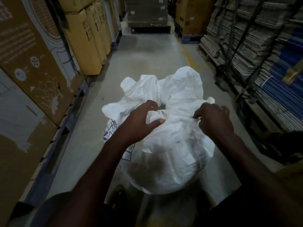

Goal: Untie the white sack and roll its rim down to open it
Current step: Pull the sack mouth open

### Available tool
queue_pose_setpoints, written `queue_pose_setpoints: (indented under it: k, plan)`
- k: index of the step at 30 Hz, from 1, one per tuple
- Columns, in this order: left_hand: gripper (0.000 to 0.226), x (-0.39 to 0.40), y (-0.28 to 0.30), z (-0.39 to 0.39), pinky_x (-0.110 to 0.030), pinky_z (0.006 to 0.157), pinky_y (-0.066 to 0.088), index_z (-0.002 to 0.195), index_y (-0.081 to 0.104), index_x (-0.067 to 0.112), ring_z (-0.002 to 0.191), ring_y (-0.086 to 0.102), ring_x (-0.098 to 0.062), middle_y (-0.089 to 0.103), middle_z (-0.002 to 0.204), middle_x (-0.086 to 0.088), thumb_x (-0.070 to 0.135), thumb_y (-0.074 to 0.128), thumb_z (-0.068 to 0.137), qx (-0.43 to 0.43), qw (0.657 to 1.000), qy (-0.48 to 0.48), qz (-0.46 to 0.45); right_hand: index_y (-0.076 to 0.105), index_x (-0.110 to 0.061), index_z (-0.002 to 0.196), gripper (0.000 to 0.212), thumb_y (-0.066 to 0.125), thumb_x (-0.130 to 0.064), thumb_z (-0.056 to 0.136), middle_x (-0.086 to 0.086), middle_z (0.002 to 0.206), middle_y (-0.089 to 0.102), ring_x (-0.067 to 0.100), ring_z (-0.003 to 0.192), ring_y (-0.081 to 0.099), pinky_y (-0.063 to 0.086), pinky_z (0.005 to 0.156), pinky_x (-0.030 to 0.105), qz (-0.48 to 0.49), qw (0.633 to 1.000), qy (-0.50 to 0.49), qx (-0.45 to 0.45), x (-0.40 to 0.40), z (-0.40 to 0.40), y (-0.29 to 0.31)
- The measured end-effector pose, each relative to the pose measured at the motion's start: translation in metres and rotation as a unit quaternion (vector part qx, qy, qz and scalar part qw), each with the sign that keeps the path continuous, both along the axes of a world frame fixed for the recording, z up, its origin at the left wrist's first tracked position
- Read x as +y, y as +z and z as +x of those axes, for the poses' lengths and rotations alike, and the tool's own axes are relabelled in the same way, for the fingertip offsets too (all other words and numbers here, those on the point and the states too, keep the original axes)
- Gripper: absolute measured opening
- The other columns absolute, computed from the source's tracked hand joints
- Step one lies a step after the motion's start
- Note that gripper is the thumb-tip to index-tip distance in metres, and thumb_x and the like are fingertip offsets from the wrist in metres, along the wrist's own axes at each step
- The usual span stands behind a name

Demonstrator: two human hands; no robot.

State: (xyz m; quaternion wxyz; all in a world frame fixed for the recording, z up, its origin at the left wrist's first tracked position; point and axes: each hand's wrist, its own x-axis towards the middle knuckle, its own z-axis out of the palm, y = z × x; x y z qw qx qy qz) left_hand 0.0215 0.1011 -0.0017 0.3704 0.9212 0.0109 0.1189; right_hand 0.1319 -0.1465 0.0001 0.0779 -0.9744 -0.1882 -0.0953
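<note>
Sack (165, 154): knot (157, 114) intact. Left hand (139, 122) clamps knot; right hand (213, 119) pinches a fold. Loosening needs slack fed back, not pulled.

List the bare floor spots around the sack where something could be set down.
Widest free patch: the concrete aisle floor beyond the white sack, bordered by cardboard boxes and flat-carton stacks. A narrower strip runs between sack and boxes. Crowded: the knot, where left hand and right hand grip, and the sack's right side.
</note>
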Motion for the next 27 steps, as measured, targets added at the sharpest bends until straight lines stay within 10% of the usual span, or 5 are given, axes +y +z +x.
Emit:
queue_pose_setpoints:
  k: [4,10,14,21,27]
  plan:
    - [0.102,-0.009,-0.017,0.008,-0.024,0.12,0.03,0.166,0.031,0.026,0.152,0.039,-0.01,0.042,0.168,0.006,0.047,0.089,0.085,0.071,0.994,-0.041,0.068,0.076,-0.03,0.117,0.042,0.061,-0.003,0.088,-0.006,0.119,0.072,0.021,0.123,0.062,0.005,0.129,0.051,0.022,0.995,-0.002,0.098,0.001,-0.02,0.003]
    - [0.126,-0.017,-0.028,0.02,-0.054,0.126,0.023,0.172,0.008,0.029,0.161,0.026,-0.034,0.019,0.179,-0.005,0.075,0.079,0.078,0.152,0.958,0.009,0.245,0.075,-0.016,0.12,0.04,0.064,0.005,0.088,0.0,0.131,0.067,0.018,0.117,0.064,0.044,0.096,0.022,0.188,0.968,0.156,-0.052,0.034,-0.039,0.029]
    - [0.131,-0.02,-0.033,0.022,-0.055,0.123,0.026,0.171,0.01,0.029,0.157,0.028,-0.034,0.022,0.178,0.0,0.084,0.075,0.073,0.154,0.954,0.029,0.255,0.051,-0.021,0.153,0.06,0.063,-0.005,0.096,0.001,0.163,0.044,0.021,0.15,0.041,0.023,0.125,0.031,0.112,0.961,0.248,0.039,0.061,-0.029,0.009]
    - [0.087,-0.009,-0.026,0.02,-0.056,0.113,0.029,0.15,0.052,0.041,0.147,0.04,-0.032,0.056,0.154,0.002,0.095,0.05,0.081,0.182,0.947,0.038,0.264,0.044,-0.04,0.155,0.051,0.043,-0.056,0.107,-0.005,0.146,0.064,0.016,0.139,0.055,0.022,0.126,0.049,-0.022,0.974,0.138,0.18,0.028,-0.016,-0.051]
    - [0.048,-0.023,-0.01,0.028,-0.045,0.11,0.031,0.096,0.068,0.021,0.119,0.063,-0.028,0.075,0.109,-0.007,0.04,0.029,0.116,0.149,0.95,0.015,0.273,0.071,-0.017,0.092,0.026,0.051,-0.026,0.105,0.003,0.09,0.073,0.023,0.084,0.068,0.048,0.075,0.036,0.127,0.977,0.173,0.011,0.062,-0.021,-0.016]
